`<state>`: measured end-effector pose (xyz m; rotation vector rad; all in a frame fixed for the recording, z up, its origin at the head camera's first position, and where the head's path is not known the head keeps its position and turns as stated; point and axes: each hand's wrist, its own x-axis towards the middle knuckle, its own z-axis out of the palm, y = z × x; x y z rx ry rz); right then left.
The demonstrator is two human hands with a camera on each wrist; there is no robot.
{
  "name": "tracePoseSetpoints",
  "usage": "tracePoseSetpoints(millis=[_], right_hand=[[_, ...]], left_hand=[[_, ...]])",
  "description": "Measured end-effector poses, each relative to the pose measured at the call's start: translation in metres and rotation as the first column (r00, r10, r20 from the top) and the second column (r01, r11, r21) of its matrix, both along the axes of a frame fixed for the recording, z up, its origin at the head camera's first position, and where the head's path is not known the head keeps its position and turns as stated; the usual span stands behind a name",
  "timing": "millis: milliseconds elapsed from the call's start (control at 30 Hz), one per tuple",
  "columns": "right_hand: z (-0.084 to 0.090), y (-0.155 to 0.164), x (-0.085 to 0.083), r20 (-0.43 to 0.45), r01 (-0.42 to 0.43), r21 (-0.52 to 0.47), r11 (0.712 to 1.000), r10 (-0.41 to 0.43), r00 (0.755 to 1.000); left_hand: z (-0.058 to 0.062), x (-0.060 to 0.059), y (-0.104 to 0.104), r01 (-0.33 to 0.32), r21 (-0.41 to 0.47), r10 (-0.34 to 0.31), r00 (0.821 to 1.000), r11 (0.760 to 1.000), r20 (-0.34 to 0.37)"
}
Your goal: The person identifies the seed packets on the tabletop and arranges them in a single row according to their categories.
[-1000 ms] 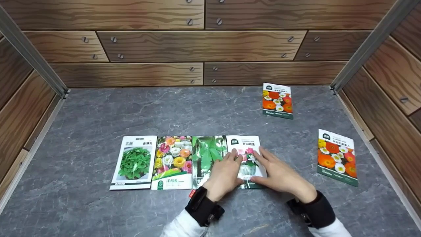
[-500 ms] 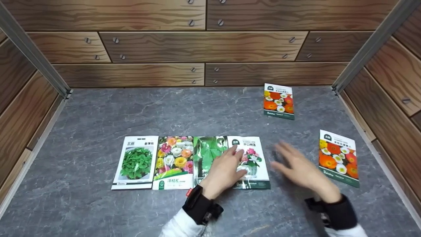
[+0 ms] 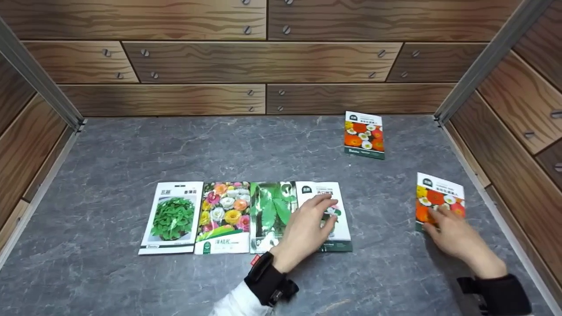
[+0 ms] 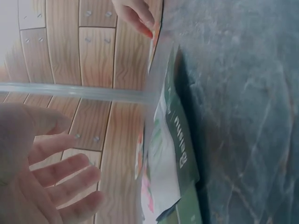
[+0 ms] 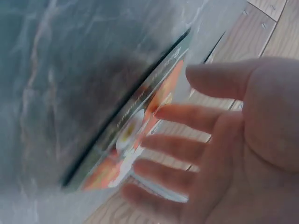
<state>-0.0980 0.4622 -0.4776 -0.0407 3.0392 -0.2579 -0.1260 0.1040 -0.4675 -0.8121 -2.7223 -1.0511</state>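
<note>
Loosely spread, the left hand [image 3: 305, 228] hovers above the pink-flower packet [image 3: 341, 229], right end of a row on the desk [image 3: 175, 285]. The right hand [image 3: 456, 237], likewise spread, is over an orange-flower packet [image 3: 439, 196] farther right; I cannot tell whether they touch.

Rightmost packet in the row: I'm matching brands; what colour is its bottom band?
Its bottom band is dark green, clearest in the left wrist view.

Glossy, plastic-looking packets [image 3: 273, 215] — smooth marble-look tabletop [image 3: 219, 145] — wood-grain wall panels [image 3: 263, 61], dull metal corner posts [image 3: 44, 82]
</note>
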Motion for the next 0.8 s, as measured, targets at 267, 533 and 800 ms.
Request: tracePoseSetpoints(millis=[267, 533, 800], right_hand=[[-0.006, -0.052, 0.001, -0.048, -0.08, -0.06, 0.995, 0.077, 0.996], [0.004, -0.058, -0.01, -0.04, 0.005, -0.168, 0.986, -0.011, 0.999], [0.013, -0.045, -0.025, 0.119, 0.206, -0.115, 0.972, -0.192, 0.974]], left_hand=[[0.0, 0.0, 0.018, 0.034, -0.058, -0.034, 0.999, 0.998, -0.001], [0.0, -0.004, 0.059, 0.054, -0.078, -0.045, 0.992, 0.995, 0.114], [-0.005, -0.003, 0.102, 0.057, -0.119, -0.038, 0.987, 0.991, 0.158]])
